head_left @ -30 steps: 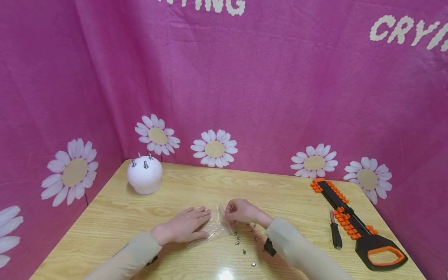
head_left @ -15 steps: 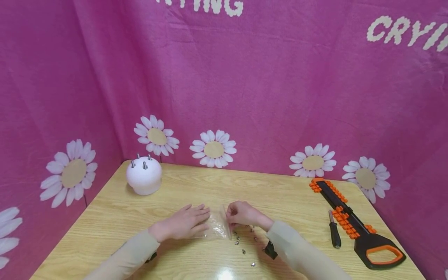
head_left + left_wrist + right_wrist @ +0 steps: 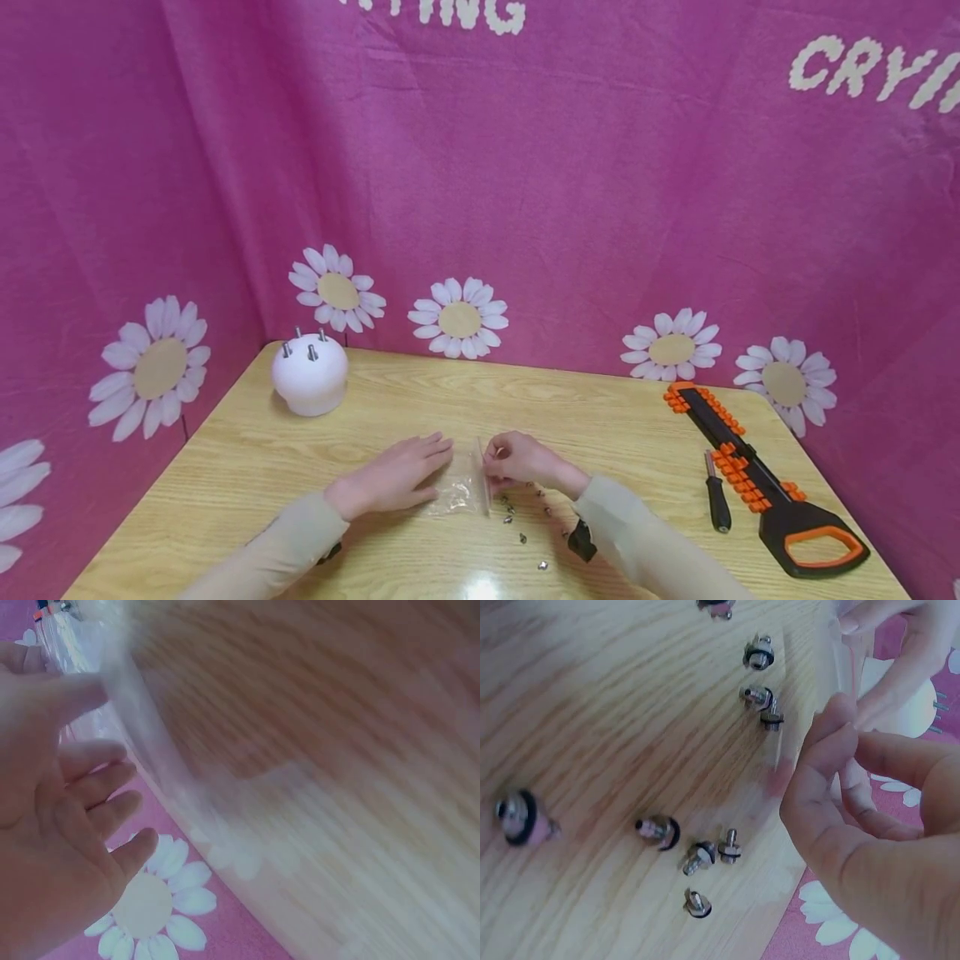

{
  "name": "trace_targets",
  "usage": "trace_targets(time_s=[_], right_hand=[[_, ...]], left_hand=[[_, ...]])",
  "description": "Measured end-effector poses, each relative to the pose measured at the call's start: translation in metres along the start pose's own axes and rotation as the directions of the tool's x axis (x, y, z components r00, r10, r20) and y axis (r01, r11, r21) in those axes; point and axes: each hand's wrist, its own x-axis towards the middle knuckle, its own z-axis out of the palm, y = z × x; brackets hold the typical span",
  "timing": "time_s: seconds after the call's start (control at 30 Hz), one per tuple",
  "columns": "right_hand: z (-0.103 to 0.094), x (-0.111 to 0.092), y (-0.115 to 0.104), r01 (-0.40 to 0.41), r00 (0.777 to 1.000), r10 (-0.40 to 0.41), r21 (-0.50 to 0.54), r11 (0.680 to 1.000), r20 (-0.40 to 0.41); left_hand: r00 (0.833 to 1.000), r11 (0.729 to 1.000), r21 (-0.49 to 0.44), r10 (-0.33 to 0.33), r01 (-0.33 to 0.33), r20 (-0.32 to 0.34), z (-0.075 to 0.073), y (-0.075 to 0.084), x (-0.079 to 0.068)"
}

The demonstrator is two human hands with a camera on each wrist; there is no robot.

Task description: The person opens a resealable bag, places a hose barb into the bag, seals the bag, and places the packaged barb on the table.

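A clear plastic bag (image 3: 459,493) stands partly raised on the wooden table between my hands. My right hand (image 3: 525,460) pinches its right edge between thumb and forefinger, the fingertips meeting in the right wrist view. My left hand (image 3: 397,475) is at the bag's left side, palm down, fingers extended. In the left wrist view the left thumb reaches the blurred film of the bag while the other fingers are loosely bent. Several small metal fittings (image 3: 660,831) with black rings lie scattered on the table below and beside my right hand.
A white dome (image 3: 311,379) with several upright metal studs stands at the back left. On the right lie a black-handled screwdriver (image 3: 717,504) and a long black rail with orange clips and a loop handle (image 3: 813,537). Pink cloth (image 3: 555,208) with daisies hangs behind the table.
The bag's right edge has turned more upright in my right hand's pinch. My left hand has lifted its hold slightly and shifted, showing more of the bag.
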Motion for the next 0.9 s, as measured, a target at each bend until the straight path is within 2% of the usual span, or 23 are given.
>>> trace_targets(time_s=[0.13,0.23,0.37,0.47,0.6,0.73,0.83,0.9], right_hand=[[0.001,-0.001,-0.001,0.001,1.0,0.0,0.044,0.999,-0.014],[0.002,-0.002,-0.002,0.004,1.0,-0.003,0.065,0.998,-0.016],[0.004,-0.003,-0.002,0.0,1.0,0.001,0.102,0.995,-0.017],[0.006,-0.004,-0.003,-0.01,1.0,0.013,0.149,0.989,-0.016],[0.008,-0.005,-0.004,-0.015,1.0,0.018,0.18,0.983,-0.013],[0.01,-0.007,-0.006,-0.006,1.0,0.007,0.186,0.982,-0.008],[0.01,-0.009,-0.008,0.005,1.0,-0.005,0.206,0.978,-0.002],[0.011,-0.01,-0.008,0.007,1.0,-0.01,0.225,0.974,0.009]], left_hand=[[0.991,1.0,0.011,0.029,-0.028,-0.131,0.005,0.006,0.007],[0.97,0.999,-0.016,0.039,-0.044,-0.24,0.009,0.01,0.012],[0.952,0.991,-0.123,0.006,-0.046,-0.306,0.012,0.015,0.018],[0.956,0.959,-0.282,-0.067,-0.016,-0.286,0.012,0.019,0.023],[0.959,0.881,-0.467,-0.188,0.071,-0.209,0.01,0.025,0.028],[0.952,0.825,-0.548,-0.264,0.139,-0.156,0.007,0.031,0.029],[0.947,0.8,-0.58,-0.288,0.157,-0.141,0.006,0.033,0.03],[0.946,0.795,-0.587,-0.293,0.157,-0.143,0.006,0.034,0.03]])
